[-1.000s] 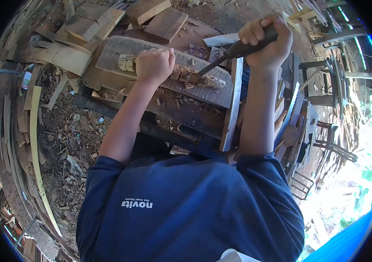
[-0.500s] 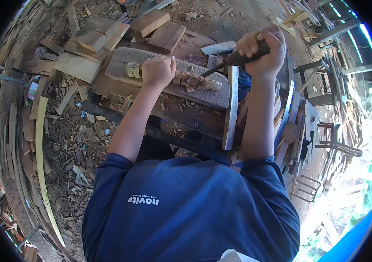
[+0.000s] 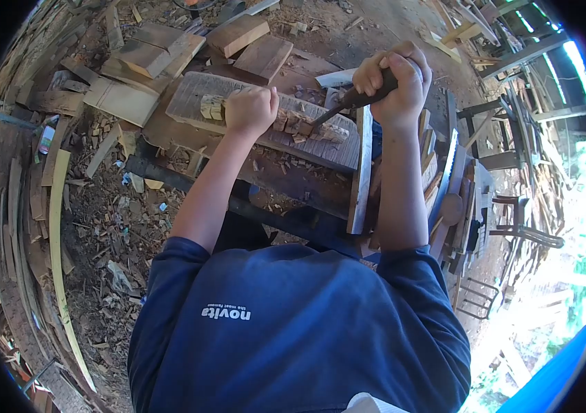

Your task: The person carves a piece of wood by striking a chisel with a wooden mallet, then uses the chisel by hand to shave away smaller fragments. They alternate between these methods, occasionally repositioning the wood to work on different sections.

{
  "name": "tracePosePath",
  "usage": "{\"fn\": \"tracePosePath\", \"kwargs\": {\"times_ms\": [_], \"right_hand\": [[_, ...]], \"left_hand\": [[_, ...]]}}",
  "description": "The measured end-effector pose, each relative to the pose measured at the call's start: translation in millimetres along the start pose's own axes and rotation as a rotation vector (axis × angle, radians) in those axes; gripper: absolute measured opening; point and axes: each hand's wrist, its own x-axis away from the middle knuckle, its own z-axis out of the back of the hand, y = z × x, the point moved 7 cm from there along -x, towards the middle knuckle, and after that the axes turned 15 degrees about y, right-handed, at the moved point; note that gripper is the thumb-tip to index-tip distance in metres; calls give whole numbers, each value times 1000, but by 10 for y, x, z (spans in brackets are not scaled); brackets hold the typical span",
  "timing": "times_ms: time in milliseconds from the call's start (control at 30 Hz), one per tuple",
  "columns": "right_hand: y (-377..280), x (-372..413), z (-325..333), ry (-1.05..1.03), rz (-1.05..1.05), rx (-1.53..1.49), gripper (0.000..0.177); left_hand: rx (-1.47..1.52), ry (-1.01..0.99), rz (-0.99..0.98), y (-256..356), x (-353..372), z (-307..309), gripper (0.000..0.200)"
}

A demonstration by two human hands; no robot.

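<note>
My left hand is closed around a rough, notched piece of wood that lies along a thick grey plank. My right hand is wrapped round the dark handle of a chisel, to the right of and above the wood. The chisel slants down to the left, its tip at the notched stretch of the wood, right of my left hand. Small chips lie around the wood on the plank.
Wooden blocks and boards lie beyond and left of the plank. An upright narrow slat stands at its right end. Long strips line the left side. A metal fork head lies at right, and wood scraps cover the ground.
My right hand has moved left and slightly toward me, and the chisel tip now sits farther left along the wood. My left hand stays nearly in place.
</note>
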Motion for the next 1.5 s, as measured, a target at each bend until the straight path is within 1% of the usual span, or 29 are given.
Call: {"fn": "tracePosePath", "kwargs": {"times_ms": [67,233,300,333,400,467,533,600,633,667,700,733,767,800,833,867,900,933,967,1033,1100,1167,1200,1267,1300,1367,1400,1433,1500], "right_hand": [[-10,19,-25,-8,19,35,15],[-4,163,-167,14,74,117,10],[-15,165,-182,36,71,127,9],[-22,152,-177,55,73,136,8],[-13,127,-156,71,73,151,8],[-2,119,-137,92,72,166,8],[2,138,-185,75,92,224,9],[2,180,-236,79,71,261,6],[15,199,-274,47,97,311,6],[23,209,-294,14,123,359,9],[-16,194,-313,-30,235,365,17],[12,185,-267,-22,239,364,17],[34,207,-244,-68,289,405,15],[46,246,-224,-114,339,447,13],[148,227,-109,-20,156,441,33],[107,258,-61,-16,162,440,33],[26,346,-83,-95,254,650,37],[-34,443,-93,-177,344,860,42],[-84,531,-23,-174,345,857,42],[51,729,422,1,-18,1005,54],[152,1023,946,115,-44,1289,58],[316,1421,1304,223,-243,1477,62],[439,1631,1426,210,-377,1520,71],[423,1911,1329,220,-566,1600,75],[429,1973,1323,220,-571,1607,75],[546,2153,1404,138,-719,1690,78],[586,2201,1487,135,-719,1691,78],[603,2213,1570,148,-662,1647,75],[594,2186,1647,156,-599,1599,72]], "left_hand": [[0,-1,-1,-1,5,-4,40],[-24,-6,-13,-2,14,-11,41],[54,-98,44,-27,-1,-54,41],[55,-98,41,-15,-42,-36,41],[248,-277,379,-147,-81,-94,42],[656,-178,456,65,-398,212,46],[994,46,334,437,-806,692,49],[1373,185,316,827,-1089,1070,51],[1376,179,313,1215,-1267,1234,51],[961,496,379,1501,-1416,1538,28],[750,642,383,1470,-1397,1649,19],[526,777,415,1446,-1363,1756,18],[815,269,206,1286,-1407,1370,26],[1052,-259,-18,1385,-1259,1083,49],[1053,-261,-24,1392,-1222,1061,49],[1052,-305,53,1366,-1196,1000,45],[1049,-348,131,1333,-1174,935,41],[1047,-348,125,1322,-1160,891,41],[1122,-359,127,1325,-1142,845,36],[1197,-376,130,1351,-1119,834,32],[1379,-389,179,1410,-1108,892,31],[1424,-370,208,1404,-1099,823,32],[1470,-352,237,1398,-1104,787,33],[1439,-332,221,1396,-1135,734,34],[1402,-307,210,1393,-1144,704,34],[1372,-262,195,1395,-1167,617,34],[1333,-215,174,1378,-1183,608,34],[1330,-213,176,1360,-1190,615,34],[1425,-347,337,1304,-1181,558,26]]}}
